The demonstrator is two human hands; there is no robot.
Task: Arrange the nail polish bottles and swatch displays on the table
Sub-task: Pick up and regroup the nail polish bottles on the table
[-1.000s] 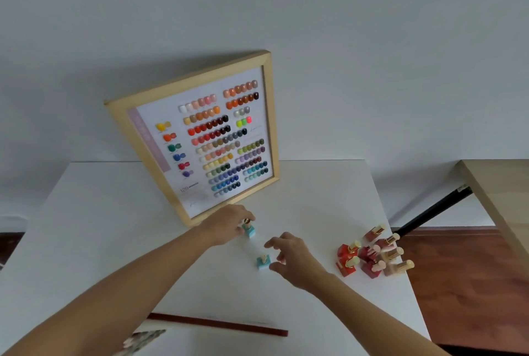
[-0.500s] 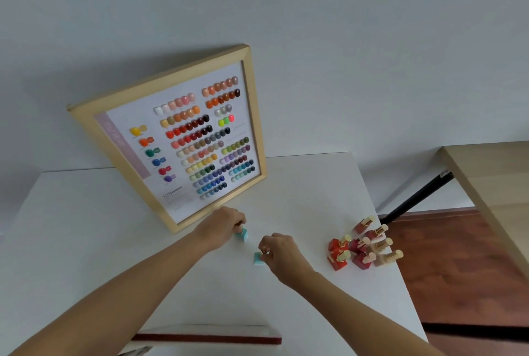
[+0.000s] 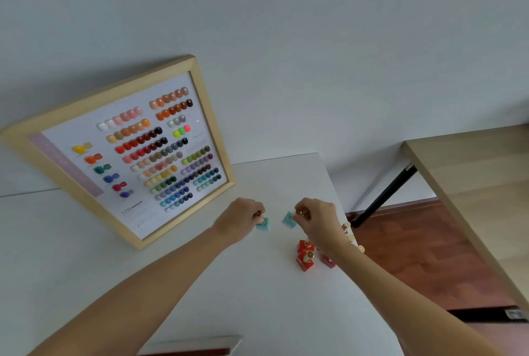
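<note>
A wood-framed swatch display with rows of coloured nail tips leans against the wall at the back of the white table. My left hand pinches the gold cap of a teal nail polish bottle in front of the frame's lower right corner. My right hand holds a second teal bottle by its cap, tilted, just to the right of the first. A cluster of red and dark-pink bottles with gold caps stands near the table's right edge, partly hidden behind my right forearm.
A second wooden table with a black leg stands to the right across a gap of reddish wood floor. The edge of a red-trimmed flat object shows at the table's near edge.
My right hand has picked up the second teal bottle and carried it up and right, next to the one in my left hand. The head camera has shifted, so the scene sits further left.
</note>
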